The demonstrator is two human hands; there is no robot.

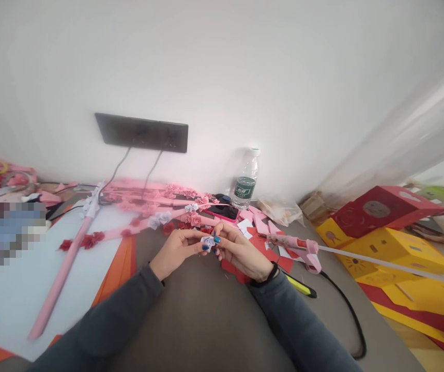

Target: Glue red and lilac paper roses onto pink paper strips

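Observation:
Between my two hands is a small white paper flower [208,242], held above the grey table. My left hand [178,251] pinches its left side with thumb and fingers. From the right, my right hand [241,250] has its fingertips closed on the flower's other edge. Just beyond the hands lie pink paper strips [144,226] with pink, white and red paper flowers on them. Beside my right wrist are red paper pieces [279,262] and a pink glue gun [295,244] with a long glue stick in its back.
A water bottle [245,178] stands by the wall near a phone [224,211]. A yellow cutter [301,285] and a black cable [355,315] lie at right, before yellow and red paper boxes [396,253]. At left, a pink paper tube [62,274] rests on white sheets [8,310].

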